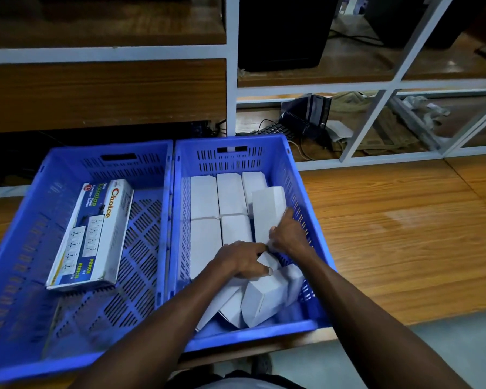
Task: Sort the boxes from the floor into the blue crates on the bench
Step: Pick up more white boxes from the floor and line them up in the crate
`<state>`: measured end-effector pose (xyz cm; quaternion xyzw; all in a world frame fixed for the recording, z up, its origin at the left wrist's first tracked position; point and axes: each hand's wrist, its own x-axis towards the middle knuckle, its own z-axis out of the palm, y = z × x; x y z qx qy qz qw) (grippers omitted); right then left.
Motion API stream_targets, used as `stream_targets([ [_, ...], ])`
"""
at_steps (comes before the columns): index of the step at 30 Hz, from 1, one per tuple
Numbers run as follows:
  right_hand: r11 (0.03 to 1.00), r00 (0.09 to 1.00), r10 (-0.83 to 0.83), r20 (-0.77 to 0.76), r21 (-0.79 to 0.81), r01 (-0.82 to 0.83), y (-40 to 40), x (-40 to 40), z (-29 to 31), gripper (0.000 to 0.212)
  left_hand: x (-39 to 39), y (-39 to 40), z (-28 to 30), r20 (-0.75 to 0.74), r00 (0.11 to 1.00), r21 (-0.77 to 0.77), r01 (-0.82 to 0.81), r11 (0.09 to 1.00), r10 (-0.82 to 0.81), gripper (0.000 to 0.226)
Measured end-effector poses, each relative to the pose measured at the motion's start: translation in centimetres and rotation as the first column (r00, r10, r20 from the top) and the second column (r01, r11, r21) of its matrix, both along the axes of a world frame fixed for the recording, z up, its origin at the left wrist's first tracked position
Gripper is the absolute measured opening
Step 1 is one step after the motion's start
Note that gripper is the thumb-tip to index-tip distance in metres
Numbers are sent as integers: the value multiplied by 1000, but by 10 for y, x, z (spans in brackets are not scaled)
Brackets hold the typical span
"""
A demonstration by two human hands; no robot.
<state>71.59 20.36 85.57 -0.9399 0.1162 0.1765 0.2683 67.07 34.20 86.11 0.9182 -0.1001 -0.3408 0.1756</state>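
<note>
Wooden bench, two blue crates side by side, centre frame. Right crate holds plain white boxes; left crate one printed box. My left hand and right hand each grip a white box. I judge them light, crushable cardboard; best held by the edges.

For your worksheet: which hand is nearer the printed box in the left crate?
Left. The left hand is closer to the printed box; the right hand is farther, by the right crate's wall.

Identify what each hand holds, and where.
Right hand grips a tilted white box at its near end; left hand pinches another white box's corner.
</note>
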Motion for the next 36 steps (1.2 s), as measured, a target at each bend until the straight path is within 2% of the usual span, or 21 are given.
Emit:
stream_targets([
  [3, 999, 993, 17, -115, -27, -20, -1, -2, -5, 82, 1, 5, 1, -16, 1000, -4, -4, 1000, 4, 59],
  [9, 998, 982, -57, -182, 23, 62, -6, 1, -9, 77, 3, 11, 5, -46, 999, -15, 7, 1000, -7, 57],
  [14, 997, 971, -55, -233, 47, 68, -10, 7, -3, 62, 11, 8, 2, -140, 990, -43, -9, 999, 3, 47],
  [16, 990, 964, -90, -249, 82, 114, -7, 6, -5, 68, 12, 7, 1, -158, 987, -46, 0, 999, -7, 47],
  [18, 970, 951, -163, -262, 132, 203, -5, 5, -8, 87, 11, 7, 1, -155, 988, -54, 4, 999, -13, 49],
  [20, 953, 951, -200, -235, 181, 244, -2, 3, -15, 101, 9, 7, 0, -138, 990, -78, 10, 997, -21, 62],
  [22, 967, 966, -187, -176, 141, 213, 2, -1, -17, 104, 6, 8, -2, -104, 995, -106, -4, 994, -7, 75],
  [24, 983, 979, -164, -120, 59, 172, 5, -5, -18, 99, 3, 8, -5, -60, 997, -131, -57, 990, 49, 69],
  [27, 994, 986, -112, -123, -6, 112, 6, -4, -20, 90, 1, 5, -4, -38, 995, -130, -92, 987, 88, 59],
  [31, 998, 995, -52, -88, -25, 49, -1, -1, -19, 88, 1, 11, 9, 21, 1000, -56, -2, 998, 3, 60],
  [36, 999, 998, -42, -37, -10, 42, -2, -7, -17, 90, -2, 38, 43, -12, 997, -18, 71, 997, -72, 56],
])
